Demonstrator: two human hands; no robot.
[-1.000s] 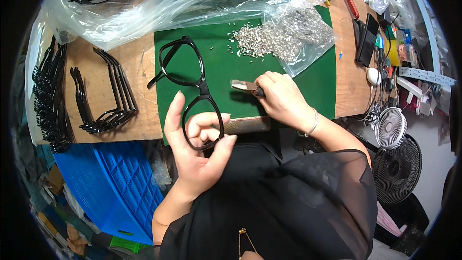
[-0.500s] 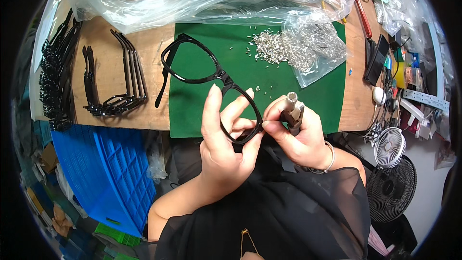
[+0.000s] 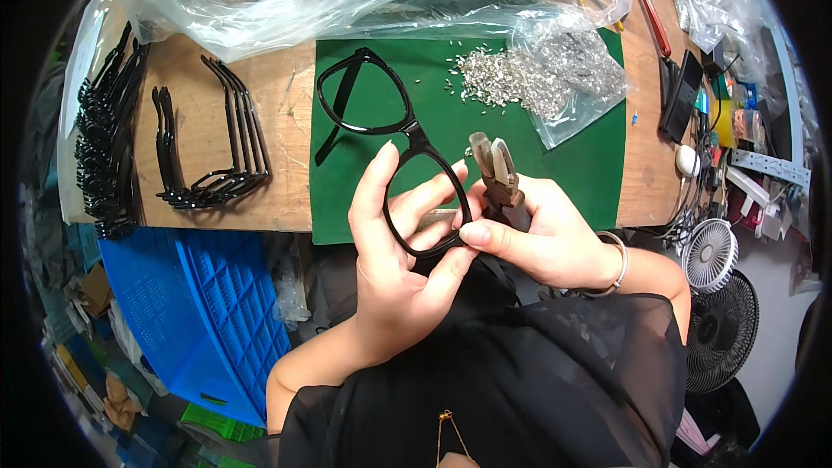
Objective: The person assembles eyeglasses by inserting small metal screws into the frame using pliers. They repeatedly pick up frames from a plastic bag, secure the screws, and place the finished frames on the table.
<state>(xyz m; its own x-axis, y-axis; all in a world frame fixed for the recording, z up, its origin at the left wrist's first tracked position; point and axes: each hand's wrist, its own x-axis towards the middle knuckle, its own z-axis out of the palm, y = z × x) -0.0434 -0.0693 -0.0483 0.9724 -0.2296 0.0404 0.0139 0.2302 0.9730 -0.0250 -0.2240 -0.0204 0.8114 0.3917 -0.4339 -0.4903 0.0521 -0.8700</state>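
Note:
A glossy black eyeglass frame (image 3: 413, 132), without lenses as far as I can see, is tilted above the green mat (image 3: 342, 204). My left hand (image 3: 390, 273) is closed on its nearer rim, the index finger stretched up along the bridge side. Pliers (image 3: 501, 189) rest in my right hand (image 3: 563, 238), jaws pointing up and away from me. My right thumb also touches the frame's near corner, and what lies between those fingertips is hidden. Small silvery metal pieces (image 3: 485, 78) are heaped on the mat beyond my hands, spilling from a clear plastic bag (image 3: 572, 87).
Black eyeglass frames lie on the left of the wooden table, in a small group (image 3: 217, 178) and a long stack (image 3: 108, 139). Clear plastic sheeting (image 3: 347, 0) covers the back. A blue crate (image 3: 191, 312) stands below left; a phone (image 3: 682, 95), cables and fans (image 3: 711, 256) are at right.
The eyeglass frame has turned, its far rim shifting right over the mat. The pliers have swung left and turned, showing both jaws. My right thumb has moved slightly left along the frame's corner.

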